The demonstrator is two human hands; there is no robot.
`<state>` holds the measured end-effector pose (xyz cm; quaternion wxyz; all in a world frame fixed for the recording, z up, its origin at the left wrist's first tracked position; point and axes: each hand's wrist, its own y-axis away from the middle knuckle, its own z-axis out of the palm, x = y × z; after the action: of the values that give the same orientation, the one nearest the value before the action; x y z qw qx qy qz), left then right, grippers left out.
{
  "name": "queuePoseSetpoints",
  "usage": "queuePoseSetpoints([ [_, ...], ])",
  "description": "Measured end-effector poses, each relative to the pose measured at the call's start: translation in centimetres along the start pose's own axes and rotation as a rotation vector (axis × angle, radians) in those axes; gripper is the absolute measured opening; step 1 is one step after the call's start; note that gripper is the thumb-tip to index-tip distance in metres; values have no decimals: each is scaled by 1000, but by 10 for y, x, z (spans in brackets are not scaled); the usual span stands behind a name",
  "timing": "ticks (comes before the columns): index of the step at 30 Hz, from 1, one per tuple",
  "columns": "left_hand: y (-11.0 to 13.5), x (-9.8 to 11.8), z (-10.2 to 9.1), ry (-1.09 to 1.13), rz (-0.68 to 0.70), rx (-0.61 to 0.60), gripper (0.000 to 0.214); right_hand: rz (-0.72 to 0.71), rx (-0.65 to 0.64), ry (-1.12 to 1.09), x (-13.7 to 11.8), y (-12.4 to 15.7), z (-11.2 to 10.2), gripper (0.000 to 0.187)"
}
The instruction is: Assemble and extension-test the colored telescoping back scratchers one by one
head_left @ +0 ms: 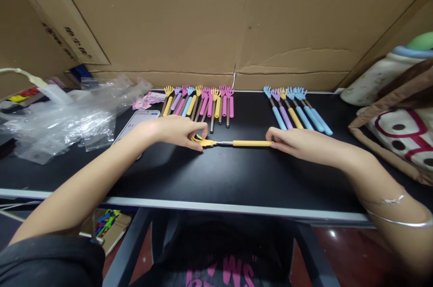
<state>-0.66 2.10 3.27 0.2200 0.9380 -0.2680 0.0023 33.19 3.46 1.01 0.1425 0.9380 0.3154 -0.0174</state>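
A yellow back scratcher (252, 143) lies level across the middle, just above or on the black table; I cannot tell if it touches. My left hand (182, 131) pinches its claw end. At the other end my right hand (287, 140) grips the tip of the yellow handle between thumb and fingers. A short stretch of metal rod shows between claw and handle. Behind my left hand is a row of loose claw heads, rods and handles (203, 102) in pink, yellow, purple and blue. Several whole back scratchers (297, 108) lie side by side behind my right hand.
Clear plastic bags (91, 115) are heaped at the left, beside a phone (138, 120) and pink printed cards (149, 99). A cardboard wall (216, 20) closes off the back. On the right stand a bottle (375, 75) and a patterned bag (402, 133). The table's front edge (230, 207) is pale.
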Motion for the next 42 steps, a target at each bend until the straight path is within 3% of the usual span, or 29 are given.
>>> queuePoseSetpoints([
  [42,0,2,0,-21,-2,4,35,-19,7,-37,1,-1,-1,26],
])
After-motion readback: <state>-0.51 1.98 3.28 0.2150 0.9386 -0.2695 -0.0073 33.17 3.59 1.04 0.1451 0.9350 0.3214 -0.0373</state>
